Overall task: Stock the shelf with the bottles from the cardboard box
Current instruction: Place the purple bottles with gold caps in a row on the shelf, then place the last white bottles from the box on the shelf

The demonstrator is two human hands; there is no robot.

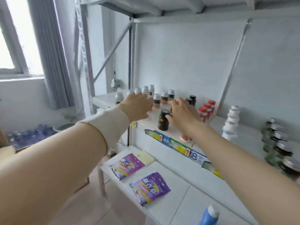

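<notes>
Right hand (pixel 181 113) fingers (pixel 176 101) curl over something hidden behind the dark brown bottle (pixel 163 120), thumb just beside it; can't tell if they're clamped. That bottle stands upright at the shelf (pixel 173 133) front edge, left of the right hand, nearer to it than the left. Left hand (pixel 138 105) fingers spread apart over the white-capped bottles (pixel 146 91) behind and left of the brown one, apparently holding nothing.

A cream, smooth-knit band (pixel 108 125) wraps the left forearm just behind the wrist like a cuff. The right forearm (pixel 235 153) is bare, unsleeved.
</notes>
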